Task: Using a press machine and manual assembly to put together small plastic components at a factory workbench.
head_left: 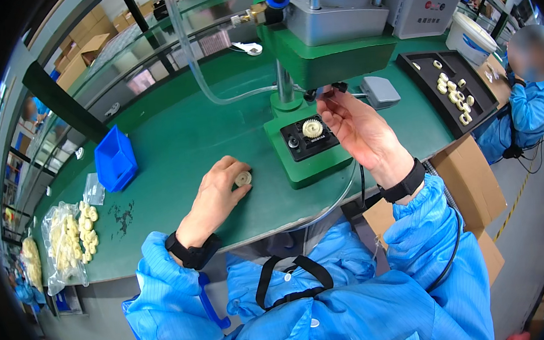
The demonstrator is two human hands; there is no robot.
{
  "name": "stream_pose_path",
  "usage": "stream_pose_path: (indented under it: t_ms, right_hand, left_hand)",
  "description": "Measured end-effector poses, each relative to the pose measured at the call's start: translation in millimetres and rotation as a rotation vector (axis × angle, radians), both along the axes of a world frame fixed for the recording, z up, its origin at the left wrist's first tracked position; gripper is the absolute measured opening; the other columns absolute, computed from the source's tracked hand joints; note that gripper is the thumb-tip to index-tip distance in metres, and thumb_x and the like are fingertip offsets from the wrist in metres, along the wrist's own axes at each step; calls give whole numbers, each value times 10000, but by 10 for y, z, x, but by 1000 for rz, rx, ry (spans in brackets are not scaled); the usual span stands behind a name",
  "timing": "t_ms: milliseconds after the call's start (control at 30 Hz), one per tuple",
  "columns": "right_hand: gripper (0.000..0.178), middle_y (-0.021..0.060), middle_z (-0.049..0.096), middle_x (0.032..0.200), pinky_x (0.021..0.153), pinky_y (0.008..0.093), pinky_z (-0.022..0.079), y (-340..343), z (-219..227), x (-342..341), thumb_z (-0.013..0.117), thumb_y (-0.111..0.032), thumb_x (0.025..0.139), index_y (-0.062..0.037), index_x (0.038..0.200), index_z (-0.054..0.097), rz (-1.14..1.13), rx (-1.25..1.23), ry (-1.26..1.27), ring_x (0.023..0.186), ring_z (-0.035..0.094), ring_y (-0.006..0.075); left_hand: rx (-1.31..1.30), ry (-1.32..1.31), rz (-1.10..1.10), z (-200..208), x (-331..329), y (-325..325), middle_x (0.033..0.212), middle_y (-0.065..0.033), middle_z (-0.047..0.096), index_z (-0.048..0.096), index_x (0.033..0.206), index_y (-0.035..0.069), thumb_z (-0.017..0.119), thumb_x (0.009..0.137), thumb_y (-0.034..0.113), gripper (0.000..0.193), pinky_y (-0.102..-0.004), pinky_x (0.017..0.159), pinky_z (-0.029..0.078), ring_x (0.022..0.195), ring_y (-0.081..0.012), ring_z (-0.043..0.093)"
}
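Note:
My left hand [215,197] rests on the green tabletop, its thumb and fingers closed around a small cream plastic ring-shaped part [242,178]. Raised to the underside of the green press head, my right hand [359,128] has its fingertips bent together by the black fittings [340,86]; what they grip there is hidden. Below and left of that hand, a cream toothed gear [312,128] sits in the black fixture [294,144] on the green press base [307,170].
The bench press [333,59] stands ahead. At left are a blue bin [115,159] and a clear bag [63,241] with cream parts. A black tray [435,96] holds several cream rings at right, near a white bucket [469,36], a cardboard box [474,186] and a seated co-worker [526,111].

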State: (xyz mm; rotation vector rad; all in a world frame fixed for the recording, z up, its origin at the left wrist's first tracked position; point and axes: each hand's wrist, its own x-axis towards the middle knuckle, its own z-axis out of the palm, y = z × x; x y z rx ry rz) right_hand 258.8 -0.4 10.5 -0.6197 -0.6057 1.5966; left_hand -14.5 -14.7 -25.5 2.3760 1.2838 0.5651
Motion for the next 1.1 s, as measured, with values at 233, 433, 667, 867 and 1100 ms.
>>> stream_pose_path:
  t_ms: [233, 433, 667, 867, 1100]
  right_hand:
    - [239, 89, 601, 1090, 793, 231, 523, -39, 25, -123, 480, -206, 1004, -18, 1127, 562, 49, -42, -75, 930, 591, 145]
    - [265, 160, 553, 1218, 918, 295, 476, -123, 107, -96, 457, -185, 1006, -1, 1194, 489, 37, 28, -1, 1056, 547, 209]
    - [219, 150, 545, 1166, 972, 338, 461, -58, 71, -98, 429, -160, 1006, 16, 1122, 488, 74, 103, 98, 1092, 527, 243]
    - [269, 113, 545, 1023, 1015, 390, 447, -63, 234, -177, 347, -196, 1033, 6, 1160, 471, -19, 60, 224, 1031, 536, 259]
    - [543, 214, 551, 1160, 1088, 440, 382, -233, 425, 0, 305, -411, 1027, 67, 1272, 384, 37, 32, 122, 1139, 532, 346]
  left_hand:
    - [73, -3, -49, -29, -37, 51, 947, -122, 596, 649, 1005, 12, 699, 743, 82, 276, -392, 785, 484, 884, -319, 599]
    - [39, -5, -16, -22, -21, 50, 954, -120, 604, 646, 987, 23, 708, 741, 74, 258, -415, 798, 489, 929, -329, 593]
    - [31, 0, 8, -29, -35, 29, 947, -121, 603, 650, 983, 21, 708, 744, 83, 254, -418, 791, 491, 914, -333, 596]
    - [76, -2, -10, -63, -23, 27, 940, -113, 605, 655, 993, 25, 705, 746, 94, 262, -389, 776, 492, 878, -312, 608]
    - [66, -17, -16, -39, -33, 13, 943, -115, 600, 655, 999, 25, 705, 742, 84, 269, -389, 769, 492, 873, -313, 606]
